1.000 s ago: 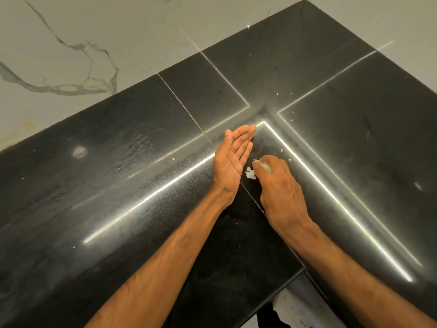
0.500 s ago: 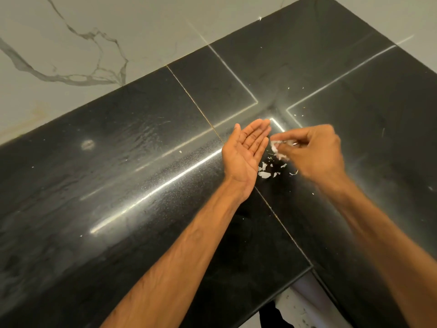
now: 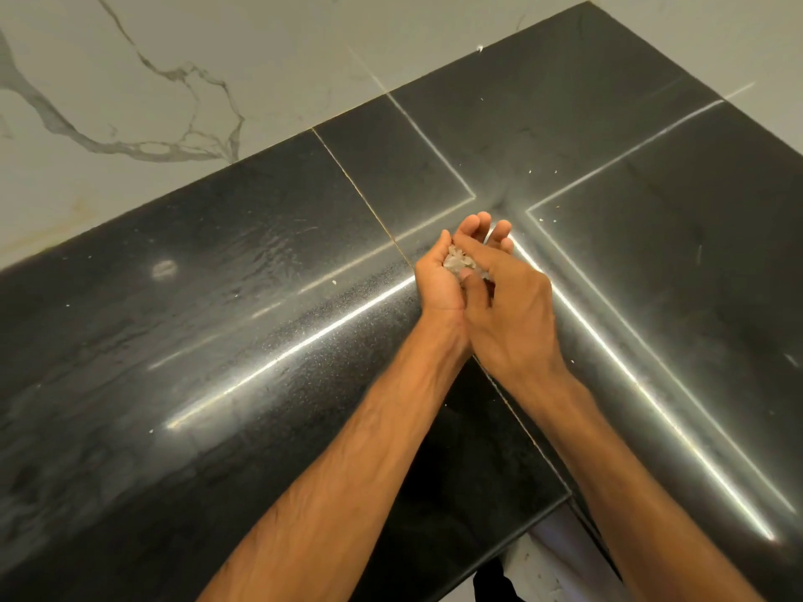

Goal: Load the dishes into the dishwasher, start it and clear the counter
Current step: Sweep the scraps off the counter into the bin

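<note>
Left grip [image 3: 439, 280] cupped palm-up abt white scraps [image 3: 456, 262], just above table [image 3: 260, 341]. We note right grip [image 3: 517, 323] laid over it, thumb & forefinger pinching same scraps. Stray crumbs [image 3: 541, 219] lie beyond fingertips; right grip nearer, in our judgement.

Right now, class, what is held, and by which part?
Whitish scraps lie cupped from beneath in the palm of the left hand. The right hand touches them from above with its fingertips; whether it pinches any cannot be told.
</note>
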A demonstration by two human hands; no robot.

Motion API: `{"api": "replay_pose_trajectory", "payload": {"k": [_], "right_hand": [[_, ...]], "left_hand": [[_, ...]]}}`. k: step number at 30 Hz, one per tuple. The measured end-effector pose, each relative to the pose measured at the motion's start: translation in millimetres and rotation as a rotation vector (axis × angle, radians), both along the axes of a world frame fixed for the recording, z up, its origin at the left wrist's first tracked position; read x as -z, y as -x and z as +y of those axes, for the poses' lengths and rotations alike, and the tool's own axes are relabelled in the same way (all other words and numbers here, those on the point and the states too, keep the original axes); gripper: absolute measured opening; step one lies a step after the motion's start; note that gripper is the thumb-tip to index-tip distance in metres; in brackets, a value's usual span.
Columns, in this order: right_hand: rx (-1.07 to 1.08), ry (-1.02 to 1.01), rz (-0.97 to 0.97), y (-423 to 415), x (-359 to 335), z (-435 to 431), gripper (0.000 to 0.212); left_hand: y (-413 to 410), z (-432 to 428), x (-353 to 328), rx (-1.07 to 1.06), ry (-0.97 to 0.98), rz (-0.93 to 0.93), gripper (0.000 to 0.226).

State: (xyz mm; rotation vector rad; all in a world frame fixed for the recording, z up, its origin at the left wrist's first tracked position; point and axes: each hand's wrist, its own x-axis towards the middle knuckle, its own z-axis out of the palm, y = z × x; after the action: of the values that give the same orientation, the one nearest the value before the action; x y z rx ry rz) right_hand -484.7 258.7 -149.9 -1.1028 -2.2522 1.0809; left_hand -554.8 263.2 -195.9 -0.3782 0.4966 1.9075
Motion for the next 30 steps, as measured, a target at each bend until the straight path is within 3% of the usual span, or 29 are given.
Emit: {"api": "replay_pose_trajectory", "payload": {"k": [6, 10, 18, 25, 30], "right_hand": [[0.041, 0.025, 0.123, -4, 1, -6, 0.067], [0.168, -0.093, 0.236, -7, 3, 1, 0.050], [0.222, -0.241, 0.262, -12, 7, 12, 0.014], [0.209, -0.090, 0.288, -21, 13, 21, 0.021], [0.244, -0.162, 0.327, -23, 8, 27, 0.005]], "left_hand": [[6, -5, 1, 0.033, -0.036, -0.028, 0.038], [8, -5, -2, 0.002, -0.055, -0.119, 0.044], [2, -10, -3, -0.002, -0.114, -0.206, 0.037], [6, -6, 0, -0.034, -0.087, -0.273, 0.036], [2, -3, -2, -0.020, -0.123, -0.297, 0.035]]}}
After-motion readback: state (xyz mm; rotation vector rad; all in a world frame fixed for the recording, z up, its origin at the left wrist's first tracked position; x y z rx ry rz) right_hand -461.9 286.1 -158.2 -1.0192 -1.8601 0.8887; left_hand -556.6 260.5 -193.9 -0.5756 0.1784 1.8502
